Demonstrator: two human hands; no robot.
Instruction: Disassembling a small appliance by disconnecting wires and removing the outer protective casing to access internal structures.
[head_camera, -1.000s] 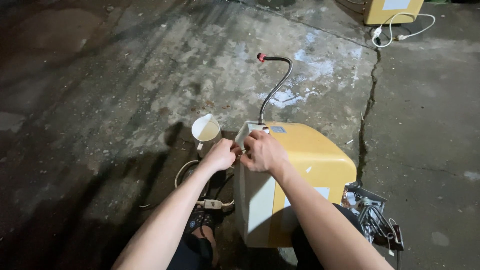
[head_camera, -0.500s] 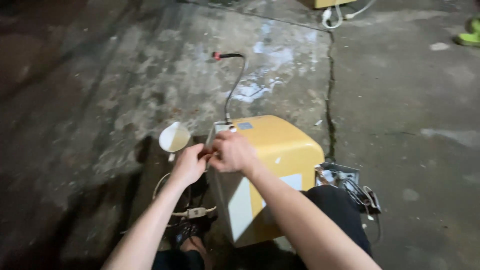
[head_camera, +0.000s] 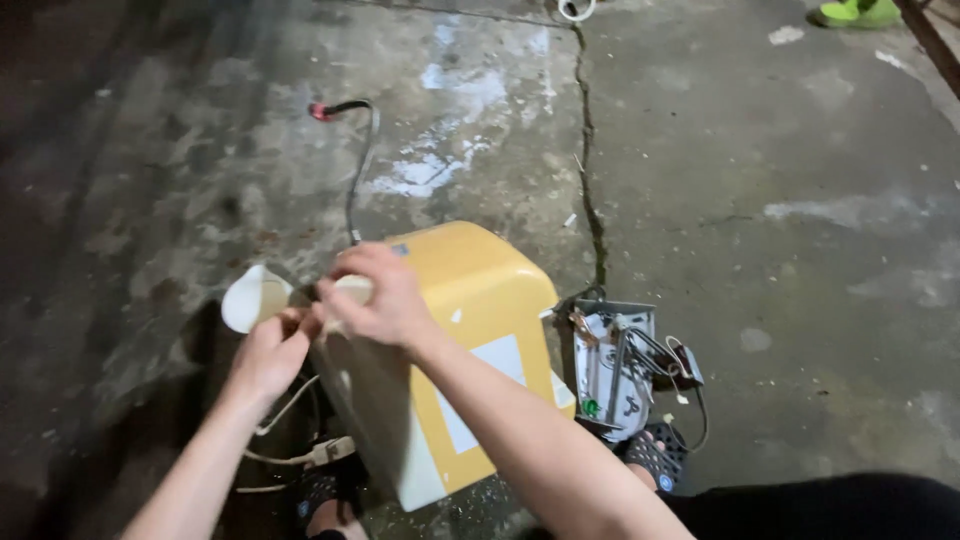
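Your left hand (head_camera: 268, 350) and right hand (head_camera: 385, 295) both pinch a small part at the near-left top edge of the yellow housing (head_camera: 470, 340). Pull hard and it may tip onto the loose white cable (head_camera: 300, 455).

The yellow casing (head_camera: 470, 330) looks like smooth, slightly glossy plastic. The white cup (head_camera: 250, 298) seems thin matt plastic. The floor (head_camera: 760, 200) is rough, stained concrete. The bracket (head_camera: 615, 360) is bare grey metal.
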